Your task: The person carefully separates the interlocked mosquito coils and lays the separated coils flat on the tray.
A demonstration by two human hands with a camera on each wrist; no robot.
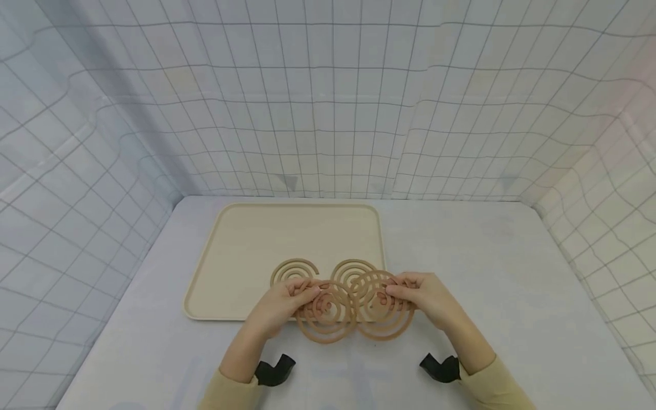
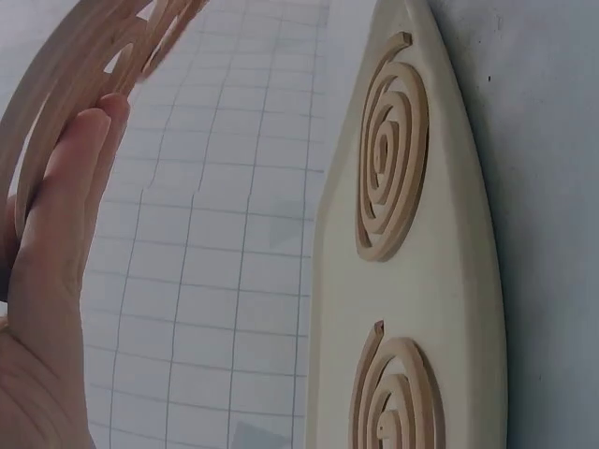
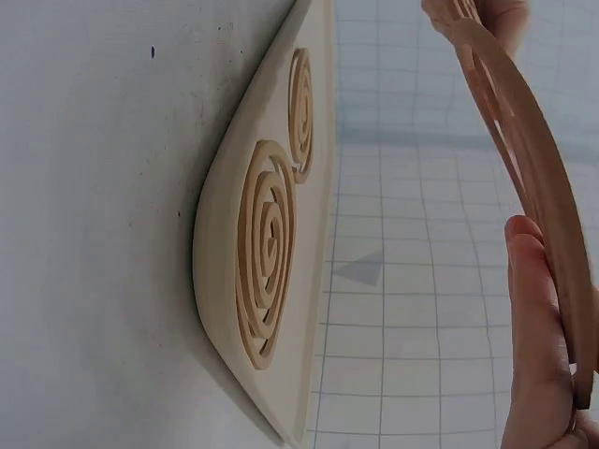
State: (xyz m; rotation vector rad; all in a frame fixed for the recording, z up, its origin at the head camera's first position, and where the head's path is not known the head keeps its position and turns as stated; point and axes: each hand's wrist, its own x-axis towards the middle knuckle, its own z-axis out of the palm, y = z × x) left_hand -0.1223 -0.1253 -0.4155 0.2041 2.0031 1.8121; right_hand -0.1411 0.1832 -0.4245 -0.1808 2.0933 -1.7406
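My left hand (image 1: 282,302) pinches a brown spiral mosquito coil (image 1: 324,341) between thumb and fingers. In my right hand (image 1: 427,293) is a second such held coil (image 1: 384,338), gripped at its outer side. The two held coils are raised over the tray's near edge, side by side, their inner edges meeting or overlapping. Two more coils, a left one (image 1: 294,261) and a right one (image 1: 352,262), lie flat on the cream tray (image 1: 287,228), partly hidden behind the hands and held coils. The left wrist view shows fingertips against the held coil (image 2: 70,70).
The tray sits on a white table (image 1: 471,245), left of its middle. White gridded sheeting (image 1: 333,114) encloses the back and both sides. Black curved pieces, one left (image 1: 277,370) and one right (image 1: 441,367), stick out at the wrists.
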